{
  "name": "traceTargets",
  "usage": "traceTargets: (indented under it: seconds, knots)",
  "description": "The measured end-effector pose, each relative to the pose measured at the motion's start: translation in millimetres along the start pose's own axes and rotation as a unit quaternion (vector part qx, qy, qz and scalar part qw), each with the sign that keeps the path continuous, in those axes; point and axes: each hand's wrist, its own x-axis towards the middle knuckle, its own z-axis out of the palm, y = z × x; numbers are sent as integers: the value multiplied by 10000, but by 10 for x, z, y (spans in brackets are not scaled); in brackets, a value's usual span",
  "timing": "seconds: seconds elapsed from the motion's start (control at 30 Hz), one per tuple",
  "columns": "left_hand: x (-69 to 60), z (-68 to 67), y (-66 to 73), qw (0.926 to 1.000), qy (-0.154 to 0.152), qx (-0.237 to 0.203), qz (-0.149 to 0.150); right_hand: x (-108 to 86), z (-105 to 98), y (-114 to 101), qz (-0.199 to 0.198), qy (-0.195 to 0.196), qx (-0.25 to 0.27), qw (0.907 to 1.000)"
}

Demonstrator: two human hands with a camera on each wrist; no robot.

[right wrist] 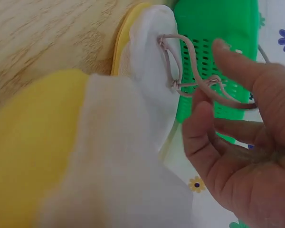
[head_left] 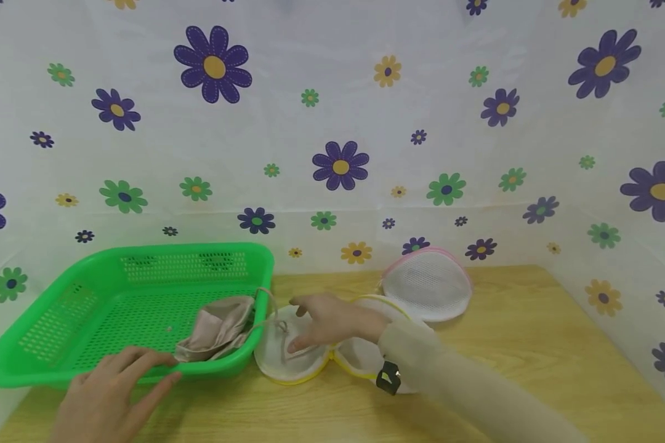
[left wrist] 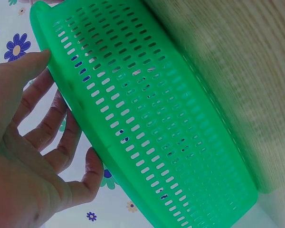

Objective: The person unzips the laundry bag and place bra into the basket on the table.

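A green perforated basket [head_left: 161,372] [left wrist: 99,123] stands at the left. My left hand [head_left: 108,394] [left wrist: 42,128] rests its fingers along the near rim. Crumpled pinkish-beige fabric [head_left: 221,326] lies in the basket's right part, and its thin straps [head_left: 266,320] [right wrist: 194,61] hang over the rim onto a white mesh bag with yellow trim [head_left: 277,378] [right wrist: 152,61]. That bag shows two rounded lobes joined at the middle. My right hand [head_left: 329,317] [right wrist: 242,128] is over it, thumb and fingers apart, with a strap running between them.
A white mesh bag with pink trim [head_left: 427,286] lies farther back on the wooden table [head_left: 532,344]. A white flower-print sheet [head_left: 288,135] hangs behind and at the sides. A black device [head_left: 388,378] is at my right wrist.
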Motion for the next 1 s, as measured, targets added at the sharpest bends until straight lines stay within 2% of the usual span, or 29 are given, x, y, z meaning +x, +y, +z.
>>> traceTargets:
  seconds: [0.1, 0.27, 0.4, 0.53, 0.63, 0.83, 0.93, 1.0]
  knots:
    - [-5, 1, -2, 10000, 3, 3, -20, 72, 44, -47, 23, 205, 99, 9997]
    - [-14, 2, -5, 10000, 0, 7, -47, 187, 99, -180, 231, 364, 784, 9960]
    - [-17, 7, -8, 9999, -65, -10, -84, 249, 114, -250, 360, 902, 797, 9921]
    - [-10, 6, -16, 10000, 4, 8, -49, 291, 107, -270, 503, 1389, 854, 9853]
    - [-5, 1, -18, 10000, 69, 3, 2, 319, 109, -257, 569, 1394, 1104, 9824]
    - [-11, -10, -6, 10000, -7, -28, -81, 326, 104, -254, 727, 1263, 1666, 9752]
    - [-15, -8, -3, 10000, 7, -46, -67, 319, 84, -269, 723, 1497, 1426, 9757]
    - [-18, -4, -3, 10000, 23, -39, -51, 322, 56, -286, 471, 1830, 879, 9780]
